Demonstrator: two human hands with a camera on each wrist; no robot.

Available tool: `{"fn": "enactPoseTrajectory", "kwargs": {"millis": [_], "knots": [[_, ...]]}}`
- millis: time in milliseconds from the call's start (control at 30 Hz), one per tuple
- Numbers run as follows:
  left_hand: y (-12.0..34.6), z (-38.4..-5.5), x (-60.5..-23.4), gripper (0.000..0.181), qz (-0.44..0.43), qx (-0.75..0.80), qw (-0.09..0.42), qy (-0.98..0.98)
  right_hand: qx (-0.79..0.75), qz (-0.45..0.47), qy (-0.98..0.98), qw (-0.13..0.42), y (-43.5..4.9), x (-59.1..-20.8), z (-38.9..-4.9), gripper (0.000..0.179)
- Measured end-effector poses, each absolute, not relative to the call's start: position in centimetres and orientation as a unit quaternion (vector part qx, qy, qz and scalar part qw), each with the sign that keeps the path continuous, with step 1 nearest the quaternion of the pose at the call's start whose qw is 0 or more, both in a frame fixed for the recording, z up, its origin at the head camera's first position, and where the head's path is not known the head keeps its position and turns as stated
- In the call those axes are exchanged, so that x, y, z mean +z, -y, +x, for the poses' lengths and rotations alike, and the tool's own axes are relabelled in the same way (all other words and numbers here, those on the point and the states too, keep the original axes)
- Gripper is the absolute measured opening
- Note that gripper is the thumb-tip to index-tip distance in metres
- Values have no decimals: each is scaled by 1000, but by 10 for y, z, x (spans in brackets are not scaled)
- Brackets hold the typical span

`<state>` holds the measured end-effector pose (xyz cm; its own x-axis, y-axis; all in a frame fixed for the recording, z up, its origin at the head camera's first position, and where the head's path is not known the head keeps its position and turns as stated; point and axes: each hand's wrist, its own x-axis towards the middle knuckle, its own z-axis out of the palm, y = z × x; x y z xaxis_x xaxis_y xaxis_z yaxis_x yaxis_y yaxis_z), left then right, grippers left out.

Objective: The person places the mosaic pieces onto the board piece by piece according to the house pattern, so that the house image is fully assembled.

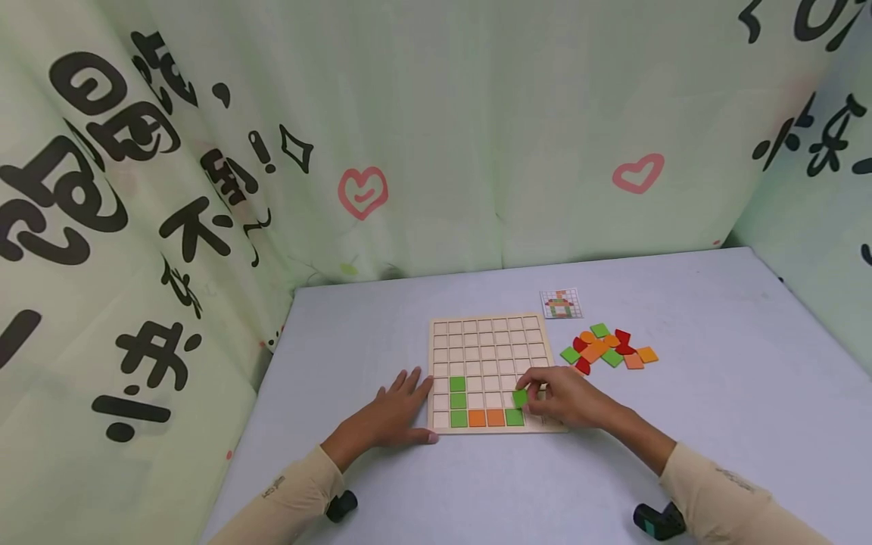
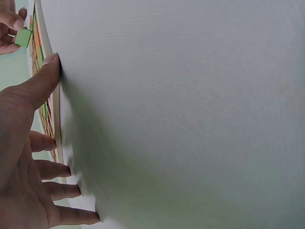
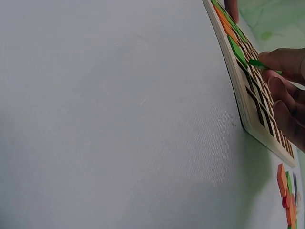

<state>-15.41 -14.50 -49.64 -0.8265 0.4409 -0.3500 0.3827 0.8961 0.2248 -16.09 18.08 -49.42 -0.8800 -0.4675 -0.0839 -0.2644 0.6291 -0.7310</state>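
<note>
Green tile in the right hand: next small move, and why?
Probably lower the held green tile onto the grid board, just above the rightmost placed green tile. The right hand pinches it near that spot, not yet seated, and the column of three green tiles on the left suggests a matching stack.

The tile [image 1: 521, 399] in the right grip [image 1: 562, 395] is green. Under that grip, the pale wood board [image 1: 488, 353] has a brown-lined grid with green squares [image 1: 458, 400] and orange squares [image 1: 477, 418]. Beyond the grip, loose pieces [image 1: 595, 350] are orange, red and green; the white card's [image 1: 562, 303] gridded print repeats them. The bench [image 1: 477, 492] around the grip is lavender-white, the sleeve [image 1: 715, 507] behind it beige, the curtain [image 1: 436, 113] ahead pale green with black lettering [image 1: 189, 241] and pink hearts [image 1: 364, 198].
</note>
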Motion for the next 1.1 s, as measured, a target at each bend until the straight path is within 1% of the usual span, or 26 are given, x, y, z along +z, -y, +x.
{"fn": "enactPoseTrajectory", "kwargs": {"millis": [200,433,800,1100], "knots": [[146,-154,-497,100,217,72,200,-953,-379,-198,-896,124,-173,-498,-163,26],[147,-154,-499,101,219,74,198,-953,-371,-175,-903,127,-164,-500,-162,25],[146,-154,-497,100,219,74,202,-952,-385,-192,-895,115,-163,-500,-161,24],[146,-153,-495,99,218,78,203,-951,-329,-179,-922,95,-161,-500,-160,26]]}}
